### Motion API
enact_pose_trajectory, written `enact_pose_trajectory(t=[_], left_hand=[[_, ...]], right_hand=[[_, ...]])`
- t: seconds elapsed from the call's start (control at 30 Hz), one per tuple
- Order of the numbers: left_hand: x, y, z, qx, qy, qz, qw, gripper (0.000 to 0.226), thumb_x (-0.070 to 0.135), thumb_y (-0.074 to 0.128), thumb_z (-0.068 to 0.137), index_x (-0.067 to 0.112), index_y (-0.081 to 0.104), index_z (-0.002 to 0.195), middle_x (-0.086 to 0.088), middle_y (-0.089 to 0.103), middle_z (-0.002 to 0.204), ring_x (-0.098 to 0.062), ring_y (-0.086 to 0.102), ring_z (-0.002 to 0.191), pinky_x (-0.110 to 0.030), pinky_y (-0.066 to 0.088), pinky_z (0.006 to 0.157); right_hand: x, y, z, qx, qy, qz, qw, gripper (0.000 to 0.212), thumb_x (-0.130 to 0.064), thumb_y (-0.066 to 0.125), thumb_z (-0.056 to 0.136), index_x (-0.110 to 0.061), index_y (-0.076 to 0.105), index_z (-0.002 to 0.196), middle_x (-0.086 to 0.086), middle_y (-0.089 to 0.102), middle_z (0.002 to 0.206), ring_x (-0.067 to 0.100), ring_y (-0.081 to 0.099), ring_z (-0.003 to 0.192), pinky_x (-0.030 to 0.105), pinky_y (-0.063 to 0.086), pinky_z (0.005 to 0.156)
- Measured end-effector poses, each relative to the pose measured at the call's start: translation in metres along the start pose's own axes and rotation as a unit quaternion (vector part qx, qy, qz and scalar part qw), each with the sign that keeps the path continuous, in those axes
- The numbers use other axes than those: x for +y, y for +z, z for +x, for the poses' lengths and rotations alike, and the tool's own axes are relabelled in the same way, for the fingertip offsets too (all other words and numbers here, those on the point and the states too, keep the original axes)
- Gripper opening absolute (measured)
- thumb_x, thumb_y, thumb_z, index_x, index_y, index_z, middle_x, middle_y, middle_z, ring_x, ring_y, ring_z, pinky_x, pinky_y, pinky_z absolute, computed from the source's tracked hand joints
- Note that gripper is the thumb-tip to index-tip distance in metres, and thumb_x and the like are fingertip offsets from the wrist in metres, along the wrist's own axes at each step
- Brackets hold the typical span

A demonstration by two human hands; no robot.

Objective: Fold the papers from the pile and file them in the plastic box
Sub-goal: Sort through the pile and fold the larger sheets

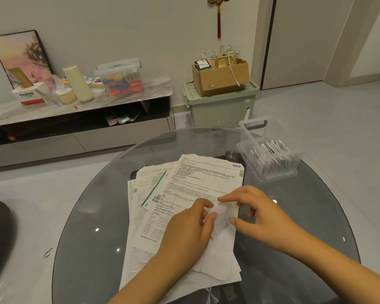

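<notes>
Round dark glass table (101, 216) fills the foreground of a pale-tiled room; behind it a low cabinet (75, 128) carries a white box lettered "Panasonic" (28, 96) and a lidded clear tub (121, 77) of colourful packets; a cardboard box (219, 81) of cables sits on a green bin (219, 108); the pile of printed papers (184, 189) lies mid-table, top sheet tagged "NYLO"; the clear plastic box (270, 154), right of the pile, holds folded papers upright; left hand (184, 233) and right hand (261, 216) both pinch a small blurred paper (223, 218) above the pile.

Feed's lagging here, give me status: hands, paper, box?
Both hands, left and right, pinch a small paper over the pile. Plastic box open, part-filled, far right. Nothing between.
</notes>
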State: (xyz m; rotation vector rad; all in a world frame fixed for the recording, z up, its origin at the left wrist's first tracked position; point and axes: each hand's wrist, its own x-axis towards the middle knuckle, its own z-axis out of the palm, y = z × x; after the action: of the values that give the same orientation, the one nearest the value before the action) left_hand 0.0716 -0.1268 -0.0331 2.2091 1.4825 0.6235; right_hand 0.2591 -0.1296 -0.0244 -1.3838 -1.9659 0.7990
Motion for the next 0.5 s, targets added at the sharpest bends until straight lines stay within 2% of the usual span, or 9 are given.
enact_pose_trajectory(t=[0.07,0.13,0.2,0.27,0.33,0.43,0.5], left_hand=[[-0.003,0.001,0.002,-0.003,-0.002,-0.017,1.000,0.030,0.032,0.047,0.096,0.031,0.043,0.126,0.021,0.049,0.104,0.006,0.049,0.086,0.000,0.033,0.072],[-0.006,0.003,0.002,-0.015,0.003,-0.016,1.000,0.037,0.025,0.051,0.095,0.030,0.040,0.130,0.021,0.041,0.113,0.006,0.043,0.094,0.002,0.030,0.079],[-0.010,0.005,0.002,-0.026,0.021,0.005,0.999,0.036,0.020,0.054,0.093,0.028,0.045,0.127,0.020,0.035,0.116,0.006,0.037,0.104,0.001,0.026,0.086],[-0.013,0.004,0.004,-0.039,0.033,0.017,0.999,0.025,0.019,0.057,0.091,0.026,0.055,0.116,0.019,0.035,0.113,0.005,0.034,0.108,0.001,0.025,0.089],[-0.016,0.000,0.005,-0.067,0.035,0.018,0.997,0.020,0.023,0.059,0.091,0.025,0.060,0.110,0.018,0.040,0.114,0.005,0.036,0.106,-0.004,0.028,0.091],[-0.018,-0.005,0.005,-0.125,0.041,0.025,0.991,0.034,0.031,0.063,0.088,0.026,0.059,0.121,0.017,0.039,0.125,0.005,0.039,0.097,-0.008,0.031,0.091],[-0.017,-0.006,0.003,-0.143,0.044,0.035,0.988,0.041,0.033,0.063,0.087,0.027,0.055,0.127,0.021,0.035,0.124,0.007,0.040,0.089,-0.007,0.032,0.087]], right_hand=[[0.004,0.006,0.001,0.003,-0.012,-0.045,0.999,0.040,-0.023,0.069,0.080,-0.048,0.056,0.108,-0.021,0.047,0.110,-0.004,0.040,0.108,0.002,0.032,0.079],[0.007,0.013,0.001,-0.004,-0.022,-0.089,0.996,0.033,-0.028,0.068,0.081,-0.043,0.061,0.109,-0.022,0.047,0.107,-0.003,0.039,0.105,0.002,0.031,0.079],[0.009,0.016,0.001,-0.015,-0.031,-0.138,0.990,0.027,-0.034,0.064,0.084,-0.039,0.064,0.110,-0.022,0.048,0.106,-0.002,0.037,0.102,0.003,0.030,0.081],[0.011,0.018,0.001,-0.027,-0.040,-0.182,0.982,0.029,-0.041,0.059,0.086,-0.038,0.063,0.114,-0.021,0.049,0.108,-0.002,0.034,0.101,0.003,0.026,0.081],[0.013,0.019,0.002,-0.026,-0.044,-0.200,0.978,0.033,-0.049,0.054,0.086,-0.037,0.064,0.115,-0.019,0.051,0.108,0.000,0.033,0.099,0.004,0.025,0.080],[0.014,0.018,0.002,-0.019,-0.071,-0.239,0.968,0.051,-0.065,0.043,0.077,-0.033,0.069,0.108,-0.017,0.055,0.101,0.006,0.041,0.097,0.009,0.024,0.077],[0.010,0.016,0.003,-0.046,-0.073,-0.256,0.963,0.057,-0.068,0.044,0.075,-0.034,0.064,0.117,-0.018,0.053,0.108,0.009,0.041,0.105,0.013,0.024,0.081]])
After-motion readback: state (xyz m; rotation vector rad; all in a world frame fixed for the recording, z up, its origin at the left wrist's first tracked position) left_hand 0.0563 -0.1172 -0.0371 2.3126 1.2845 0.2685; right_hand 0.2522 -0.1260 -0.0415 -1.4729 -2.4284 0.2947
